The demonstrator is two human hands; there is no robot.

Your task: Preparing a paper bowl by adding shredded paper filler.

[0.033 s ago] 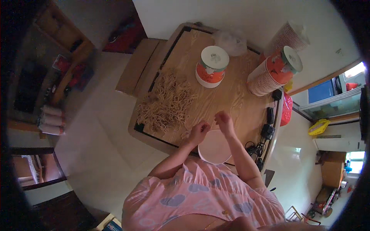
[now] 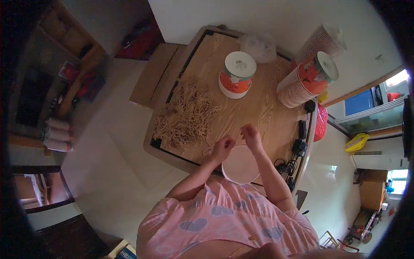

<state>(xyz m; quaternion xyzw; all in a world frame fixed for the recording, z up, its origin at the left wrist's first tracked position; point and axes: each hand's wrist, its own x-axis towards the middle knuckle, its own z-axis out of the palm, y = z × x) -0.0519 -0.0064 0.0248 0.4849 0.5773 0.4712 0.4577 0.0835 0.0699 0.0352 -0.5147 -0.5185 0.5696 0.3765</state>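
Note:
A round white paper bucket stands at the table's near edge against my body, its open mouth facing up. My left hand is at the bucket's far left rim with its fingers curled together. My right hand is raised over the far right rim, fingers bent in a pinch. Whatever either hand pinches is too small to make out. Left of my hands lies a tangled heap of beige string, with a few loose strands trailing toward my left hand.
Upturned orange and white paper buckets stand mid-table. Tall nested bucket stacks rise at the far right, near a clear plastic bag. Black power adapters and cables line the table's right edge. A cardboard box sits beyond the left edge.

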